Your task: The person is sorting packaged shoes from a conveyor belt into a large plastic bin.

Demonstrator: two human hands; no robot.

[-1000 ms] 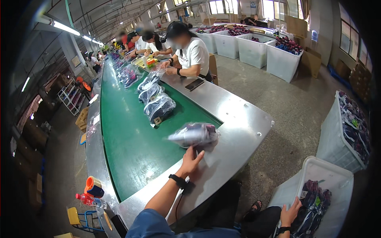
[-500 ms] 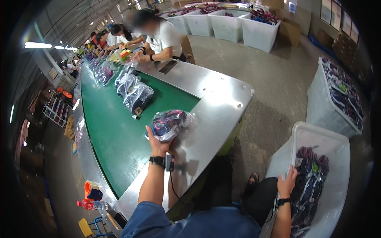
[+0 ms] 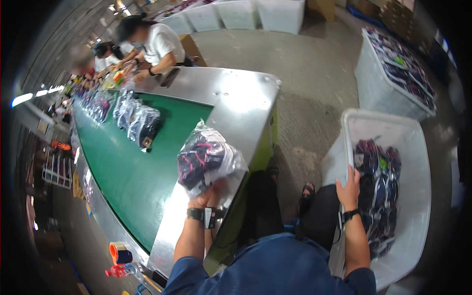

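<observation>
A clear plastic bag with dark navy and pink shoes (image 3: 204,160) is in my left hand (image 3: 202,197), over the metal edge of the table beside the green belt. The bag covers most of the fingers, which hold it from below. My right hand (image 3: 349,189) grips the near-left rim of a white bin (image 3: 418,162). Inside this bin lie several dark shoes (image 3: 378,196) with pink and white trim, stacked in rows. More bagged shoes (image 3: 135,120) sit on the green conveyor belt (image 3: 132,187), ahead and to the left.
A second white bin (image 3: 376,83) full of shoes stands behind the near one. Several white bins (image 3: 241,14) line the back. Co-workers (image 3: 157,49) stand along the table's far side. A tape roll (image 3: 118,253) and a red-capped bottle (image 3: 120,269) are at lower left.
My left hand has drawn the bagged shoes nearer and tilted them more upright. My right hand stays on the bin rim. The whole view has shifted, with the scene moving left and up.
</observation>
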